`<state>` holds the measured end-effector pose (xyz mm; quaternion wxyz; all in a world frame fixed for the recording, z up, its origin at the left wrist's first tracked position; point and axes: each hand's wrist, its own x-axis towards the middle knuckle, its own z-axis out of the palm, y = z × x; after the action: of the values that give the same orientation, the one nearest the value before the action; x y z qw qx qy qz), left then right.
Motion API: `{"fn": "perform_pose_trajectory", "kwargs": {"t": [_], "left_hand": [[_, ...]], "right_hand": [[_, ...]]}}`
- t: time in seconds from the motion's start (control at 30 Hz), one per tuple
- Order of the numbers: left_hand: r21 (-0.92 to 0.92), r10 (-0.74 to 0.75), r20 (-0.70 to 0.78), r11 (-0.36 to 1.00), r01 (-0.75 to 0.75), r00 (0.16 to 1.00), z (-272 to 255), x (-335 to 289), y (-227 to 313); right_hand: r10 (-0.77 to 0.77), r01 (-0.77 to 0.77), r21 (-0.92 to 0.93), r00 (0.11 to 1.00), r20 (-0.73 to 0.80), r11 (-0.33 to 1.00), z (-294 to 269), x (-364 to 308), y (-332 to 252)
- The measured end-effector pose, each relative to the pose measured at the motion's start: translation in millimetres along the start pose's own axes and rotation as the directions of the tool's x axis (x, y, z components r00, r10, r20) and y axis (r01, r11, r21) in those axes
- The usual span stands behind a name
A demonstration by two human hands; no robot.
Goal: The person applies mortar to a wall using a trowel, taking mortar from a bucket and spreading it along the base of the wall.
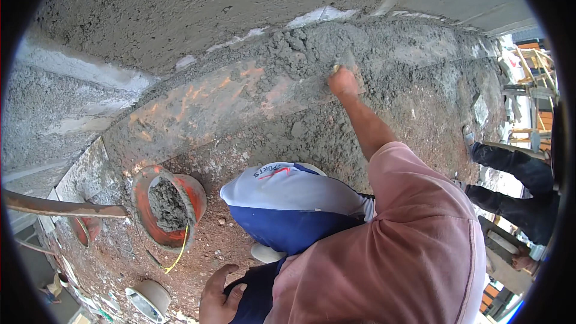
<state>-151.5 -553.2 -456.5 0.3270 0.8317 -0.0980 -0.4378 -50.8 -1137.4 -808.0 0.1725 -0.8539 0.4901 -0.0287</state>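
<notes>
My right hand [344, 81] reaches out to the foot of the wall and grips a trowel [358, 78]. The end of its pale handle pokes out of my fist, and the grey blade lies against wet mortar [300, 48]. That mortar is heaped along a smeared board [198, 108] at the wall's base. My left hand [221, 300] rests at my dark-blue-clad knee, fingers apart and holding nothing. In front of it and to the left stands an orange bucket [199, 195] with grey mortar inside and a yellow cord [178, 255] hanging from its rim.
Freshly coated grey wall [180, 6] runs along the far side. At left are a curved brown bar [66, 205], a second orange bucket [90, 228] and a pale bucket [150, 300]. A person in black trousers [510, 165] is at right, near wooden framing [531, 90].
</notes>
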Motion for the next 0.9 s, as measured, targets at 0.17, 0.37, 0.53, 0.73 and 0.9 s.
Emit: {"fn": "perform_pose_trajectory", "kwargs": {"t": [0.17,0.37,0.53,0.73,0.9], "left_hand": [[0.157,0.100,0.125,0.980,-0.119,0.987,-15.0,9.4,10.8],[0.235,0.082,-0.036,0.969,-0.071,0.996,-40.9,8.3,7.9],[0.039,0.045,-0.012,0.998,-0.045,0.999,-29.8,11.3,-4.8],[0.052,-0.003,-0.060,0.999,0.006,0.998,-18.5,7.0,-34.9],[0.127,0.003,-0.113,0.992,0.012,0.994,-23.6,3.3,-24.0]], "right_hand": [[-0.040,0.066,-0.130,0.981,0.190,0.989,-7.5,-41.9,-43.0],[-0.356,0.325,-0.188,0.919,-0.167,0.927,-52.8,-65.7,-35.3],[-0.188,0.172,0.267,0.981,0.036,0.948,-80.6,-43.7,35.3],[-0.174,0.033,0.179,0.454,0.874,0.983,-93.6,-107.6,30.8],[-0.208,-0.031,0.311,0.682,0.701,0.950,-26.7,-5.4,-24.0]]}}
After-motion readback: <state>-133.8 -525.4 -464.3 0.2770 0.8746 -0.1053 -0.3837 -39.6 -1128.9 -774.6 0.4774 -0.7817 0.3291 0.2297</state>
